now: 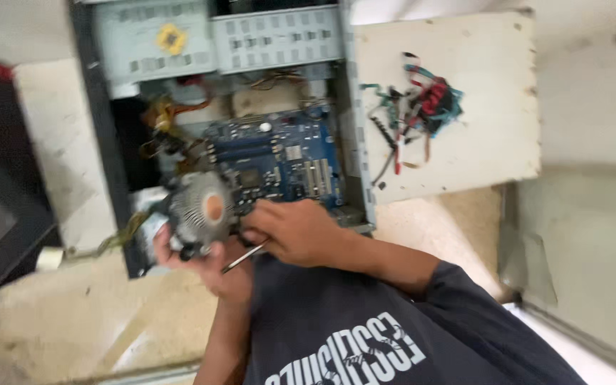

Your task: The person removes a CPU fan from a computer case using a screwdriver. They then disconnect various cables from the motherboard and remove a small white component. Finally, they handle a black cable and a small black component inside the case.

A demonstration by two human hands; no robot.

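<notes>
Head view, looking down: you stand over an opened computer case [101, 135] lying on a pale, worn worktop [58, 314], its side panel off and the blue motherboard [279, 160] exposed. Your left hand [208, 267] cups a round finned cooler [202, 208] from below, fingers curled up around its lower rim, the copper-coloured hub facing the camera. The cooler sits at the near left corner of the motherboard, partly over the case's edge. Your right hand [295, 232] rests just beside the cooler on its right, fingers folded in toward the board; a thin metal screwdriver [244, 258] slants out from under that hand toward your chest, and the fingers appear closed on it, though motion blur hides the exact grip. Orange and yellow wires [169, 117] bunch in the case left of the motherboard, below the grey metal drive bays [215, 39] at its far end. To the right of the case lies a whitish board [465, 150], and on it a loose tangle of cables [418, 107] in red, teal and black, well apart from both hands. A roll of tape [50, 258] sits at the left edge of the worktop.
</notes>
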